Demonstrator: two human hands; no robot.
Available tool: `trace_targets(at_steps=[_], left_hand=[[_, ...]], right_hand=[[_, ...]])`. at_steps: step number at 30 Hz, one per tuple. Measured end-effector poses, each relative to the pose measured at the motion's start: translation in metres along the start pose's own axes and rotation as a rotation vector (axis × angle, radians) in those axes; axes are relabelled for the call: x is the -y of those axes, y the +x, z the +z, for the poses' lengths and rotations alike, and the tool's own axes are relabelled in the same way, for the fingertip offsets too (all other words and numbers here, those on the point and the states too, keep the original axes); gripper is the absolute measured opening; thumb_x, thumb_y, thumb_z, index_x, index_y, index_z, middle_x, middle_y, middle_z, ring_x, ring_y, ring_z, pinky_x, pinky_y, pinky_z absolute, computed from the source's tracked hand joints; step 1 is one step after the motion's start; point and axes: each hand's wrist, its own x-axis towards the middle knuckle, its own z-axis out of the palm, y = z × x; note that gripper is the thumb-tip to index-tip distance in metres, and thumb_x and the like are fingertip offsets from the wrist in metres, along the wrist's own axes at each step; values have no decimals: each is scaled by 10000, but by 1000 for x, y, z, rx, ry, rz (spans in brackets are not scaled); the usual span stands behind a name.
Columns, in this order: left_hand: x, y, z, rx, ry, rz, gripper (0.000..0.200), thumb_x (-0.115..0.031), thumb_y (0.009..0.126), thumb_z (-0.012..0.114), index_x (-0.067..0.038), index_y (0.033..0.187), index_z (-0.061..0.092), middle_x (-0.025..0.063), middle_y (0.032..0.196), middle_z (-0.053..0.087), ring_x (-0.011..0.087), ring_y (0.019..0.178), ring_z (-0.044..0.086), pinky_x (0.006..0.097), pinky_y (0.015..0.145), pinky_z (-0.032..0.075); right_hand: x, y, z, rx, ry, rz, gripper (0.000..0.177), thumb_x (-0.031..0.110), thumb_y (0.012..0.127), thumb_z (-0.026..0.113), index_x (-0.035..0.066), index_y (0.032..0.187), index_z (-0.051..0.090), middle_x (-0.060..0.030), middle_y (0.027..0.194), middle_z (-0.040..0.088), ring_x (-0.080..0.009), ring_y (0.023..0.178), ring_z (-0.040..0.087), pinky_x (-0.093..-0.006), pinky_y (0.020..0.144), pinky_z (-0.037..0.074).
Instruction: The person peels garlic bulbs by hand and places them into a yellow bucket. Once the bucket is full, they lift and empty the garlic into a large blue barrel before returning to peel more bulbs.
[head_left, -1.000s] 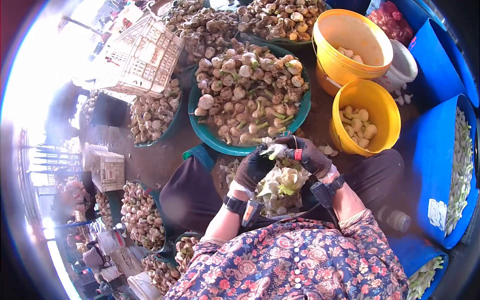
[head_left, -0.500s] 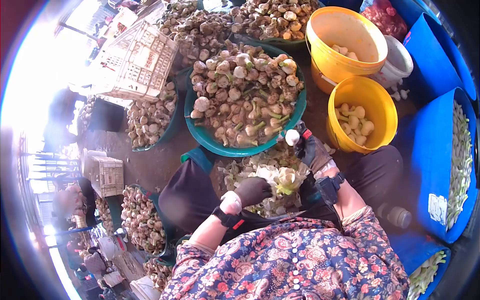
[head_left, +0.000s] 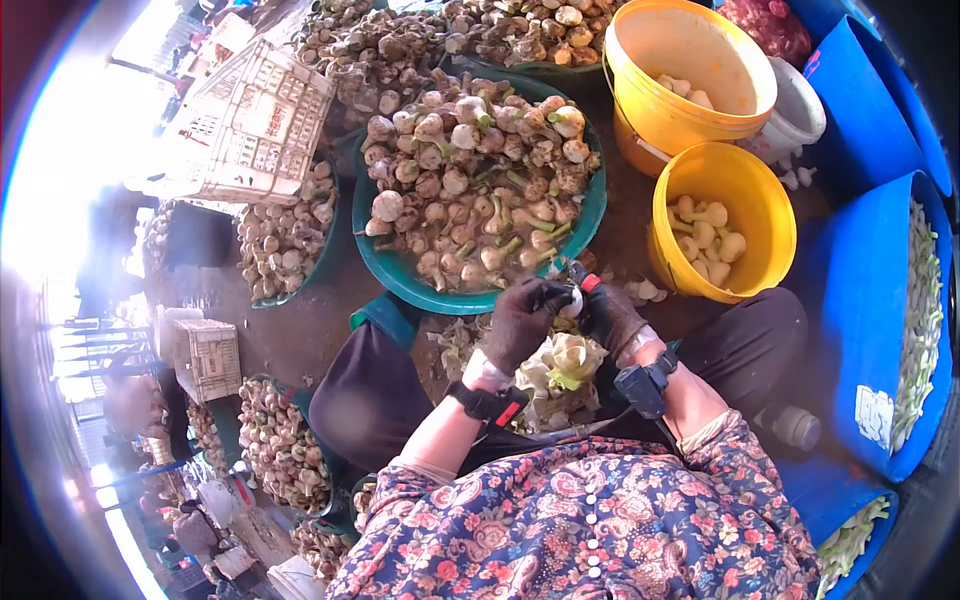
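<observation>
Holding garlic bulb | left hand | right hand | above peelings

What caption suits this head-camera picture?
Gloved left hand and right hand grip a white bulb above peelings beside a green basin.

your dark gloves meet at a white bulb; teal basin, two yellow buckets, blue tubs, your floral red-and-navy blouse.
</observation>
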Motion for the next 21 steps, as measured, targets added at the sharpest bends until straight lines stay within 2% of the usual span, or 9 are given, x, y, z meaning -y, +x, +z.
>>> trace_targets(at_steps=[4, 6, 9, 11, 13, 14, 16, 20, 21], left_hand=[[-7, -36, -9, 618, 288, 11, 194, -213, 763, 715, -55, 867, 672, 103, 757, 644, 218, 717, 627, 314, 673, 480], [-30, -24, -24, 922, 579, -245, 245, -272, 759, 718, -57, 870, 673, 112, 768, 656, 260, 725, 630, 339, 688, 486], [49, -5, -39, 404, 523, -297, 281, -275, 754, 708, -54, 922, 667, 124, 780, 670, 230, 721, 651, 334, 694, 501], [72, 31, -48, 252, 555, -209, 428, -245, 735, 682, -54, 1107, 590, 168, 1037, 632, 268, 919, 628, 349, 820, 490], [103, 66, -43, 227, 590, -253, 508, -280, 714, 689, -49, 1149, 564, 175, 1105, 604, 276, 988, 602, 352, 866, 469], [126, 76, -38, 215, 606, -272, 548, -297, 704, 692, -46, 1170, 551, 178, 1139, 591, 279, 1023, 589, 354, 889, 459], [184, 88, -16, 240, 650, -289, 577, -322, 690, 694, -44, 1175, 553, 177, 1139, 595, 293, 1048, 577, 348, 913, 444], [201, 101, -4, 293, 381, -443, 648, -334, 686, 697, -46, 1236, 511, 173, 1167, 585, 313, 1087, 556, 347, 945, 422], [201, 97, -3, 295, 380, -450, 648, -334, 686, 697, -46, 1236, 511, 173, 1167, 585, 313, 1087, 556, 347, 945, 422]], right_hand=[[-24, 65, -57, 111, 306, 75, 293, 444, 866, 571, 167, 776, 604, 44, 586, 511, -85, 467, 441, -243, 432, 372], [-4, 40, -43, 34, 185, 92, 284, 465, 834, 604, 183, 803, 601, 47, 591, 534, -81, 462, 453, -241, 407, 363], [18, 37, -27, -163, 133, -43, 322, 488, 785, 652, 172, 798, 595, 34, 601, 540, -102, 478, 476, -251, 424, 399], [69, 26, -27, 307, 754, -158, 452, 521, 790, 622, 90, 924, 597, -36, 790, 611, -157, 687, 567, -299, 619, 486], [126, -30, -5, 737, 532, -365, 739, 569, 849, 482, -13, 1292, 376, -85, 989, 580, -243, 846, 572, -342, 771, 479], [137, -51, 9, 478, 386, -480, 796, 691, 839, 334, -7, 1163, 539, -81, 878, 640, -197, 759, 599, -302, 699, 488], [126, -36, 2, 214, 10, -624, 784, 701, 843, 299, 21, 1135, 557, -67, 834, 638, -164, 677, 595, -278, 642, 493], [63, -11, -13, -87, -344, -294, 722, 675, 853, 339, 31, 1028, 613, -32, 669, 598, -147, 527, 559, -276, 489, 482], [40, 26, -48, -58, -158, -42, 604, 592, 828, 516, 55, 1090, 608, -42, 686, 626, -177, 512, 549, -336, 497, 491]])
